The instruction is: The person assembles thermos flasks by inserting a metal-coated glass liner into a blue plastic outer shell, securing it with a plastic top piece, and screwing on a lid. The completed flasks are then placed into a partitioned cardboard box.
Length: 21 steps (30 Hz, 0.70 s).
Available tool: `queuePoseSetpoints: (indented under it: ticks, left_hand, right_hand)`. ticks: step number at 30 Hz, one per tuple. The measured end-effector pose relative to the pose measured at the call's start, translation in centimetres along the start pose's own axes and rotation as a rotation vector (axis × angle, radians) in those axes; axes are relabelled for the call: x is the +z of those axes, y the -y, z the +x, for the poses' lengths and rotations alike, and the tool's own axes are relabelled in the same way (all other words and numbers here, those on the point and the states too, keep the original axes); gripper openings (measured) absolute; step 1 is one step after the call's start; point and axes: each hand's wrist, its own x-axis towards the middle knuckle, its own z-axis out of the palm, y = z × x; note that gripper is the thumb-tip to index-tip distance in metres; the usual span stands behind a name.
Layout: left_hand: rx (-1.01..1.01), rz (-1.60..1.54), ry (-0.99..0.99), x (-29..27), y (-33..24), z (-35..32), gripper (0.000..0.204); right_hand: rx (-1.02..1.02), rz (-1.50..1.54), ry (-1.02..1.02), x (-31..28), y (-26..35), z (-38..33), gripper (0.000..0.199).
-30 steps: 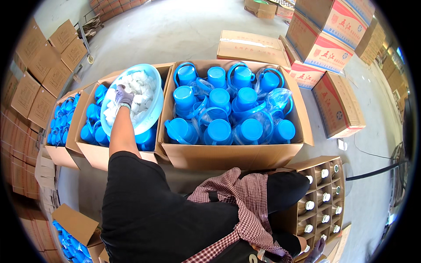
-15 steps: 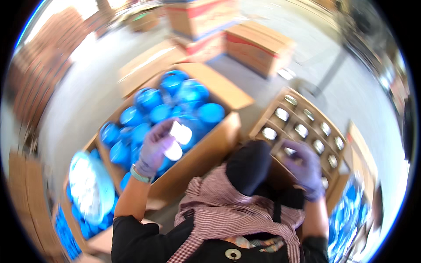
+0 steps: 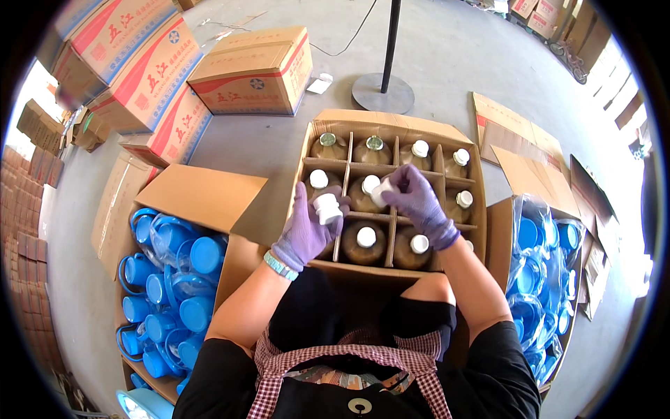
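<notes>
Divided carton (image 3: pixel 328 122) holds brown bottles (image 3: pixel 366 242). Left hand (image 3: pixel 307 227) grips white caps (image 3: pixel 326 207); right hand (image 3: pixel 417 199) pinches white cap (image 3: pixel 380 193). Blue-lid box (image 3: pixel 167 279) at 8 o'clock.

A brown open carton with a cardboard divider grid (image 3: pixel 391 171) stands at the middle, holding capped bottles in its cells. Near left, an open brown carton (image 3: pixel 202 199) holds blue lids. At the right, another carton (image 3: pixel 499 230) holds blue lids in clear plastic. Far left, closed brown cartons with red and blue print (image 3: pixel 255 70) lie stacked on the floor. Flattened cardboard (image 3: pixel 516 133) lies far right.
</notes>
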Motion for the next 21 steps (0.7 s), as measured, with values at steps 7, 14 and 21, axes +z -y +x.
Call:
queuePoseSetpoints:
  ticks: [7, 14, 21]
  left_hand:
    - [0.282, 0.470, -0.168, -5.1, -6.0, 14.5, 0.045]
    - [0.618, 1.849, -0.482, -8.3, -11.0, 25.5, 0.056]
    - [0.582, 2.371, -0.213, -14.9, -13.0, 31.5, 0.037]
  right_hand:
    - [-0.288, -0.638, -0.268, -2.4, -8.8, 16.3, 0.044]
    - [0.092, -1.147, -0.081, 1.6, -10.7, 21.2, 0.049]
    - [0.216, -1.031, 0.056, 2.8, -6.9, 22.4, 0.062]
